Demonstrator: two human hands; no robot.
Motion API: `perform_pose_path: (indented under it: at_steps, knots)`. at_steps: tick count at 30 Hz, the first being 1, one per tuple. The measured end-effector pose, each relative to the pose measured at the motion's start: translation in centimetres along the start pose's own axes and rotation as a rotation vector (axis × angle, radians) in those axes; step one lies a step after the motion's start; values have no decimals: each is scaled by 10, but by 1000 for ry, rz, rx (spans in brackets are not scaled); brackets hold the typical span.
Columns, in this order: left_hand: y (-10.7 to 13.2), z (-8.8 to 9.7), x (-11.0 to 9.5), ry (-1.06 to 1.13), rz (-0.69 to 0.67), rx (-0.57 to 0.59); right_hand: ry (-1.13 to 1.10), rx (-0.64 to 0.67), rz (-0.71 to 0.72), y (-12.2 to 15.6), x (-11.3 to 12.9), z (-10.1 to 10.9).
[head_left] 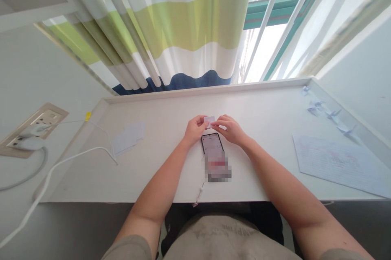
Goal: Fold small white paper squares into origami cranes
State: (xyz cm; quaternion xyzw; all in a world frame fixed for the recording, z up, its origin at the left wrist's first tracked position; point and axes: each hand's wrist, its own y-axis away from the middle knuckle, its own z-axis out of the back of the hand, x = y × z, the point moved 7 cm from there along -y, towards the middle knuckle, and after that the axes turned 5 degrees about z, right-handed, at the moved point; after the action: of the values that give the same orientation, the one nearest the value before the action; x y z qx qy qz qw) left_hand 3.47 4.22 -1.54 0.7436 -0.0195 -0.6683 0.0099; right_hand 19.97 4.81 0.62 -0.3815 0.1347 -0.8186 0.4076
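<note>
A small white piece of paper (209, 120) is pinched between both hands above the middle of the white desk (159, 170). My left hand (194, 130) grips its left side with closed fingers. My right hand (229, 128) grips its right side, fingers curled. Directly below the hands a phone (214, 151) lies flat on the desk with its screen lit; part of the screen is blurred.
A stack of small white paper squares (128, 137) lies at the left. Several folded paper cranes (328, 112) line the right edge above a written sheet (339, 162). A wall socket (33, 130) with white cables (61, 162) sits at the left. A striped curtain (171, 36) hangs behind.
</note>
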Motion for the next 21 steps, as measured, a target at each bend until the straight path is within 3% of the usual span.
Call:
perform_pose_path:
  at_steps: [6, 11, 14, 18, 21]
  knots:
    - [-13, -7, -6, -121, 26, 100, 131, -63, -10, -6, -1, 14]
    - [-27, -9, -5, -334, -6, 165, 65, 141, -51, -17, -17, 3]
    - [-30, -6, -4, -467, -107, 152, 54, 198, -104, -18, -28, -6]
    - [-26, 3, -11, -747, -305, 79, 65, 164, -182, -15, -35, -12]
    - [-21, 6, -13, -839, -374, 165, 38, 128, -186, -14, -34, -11]
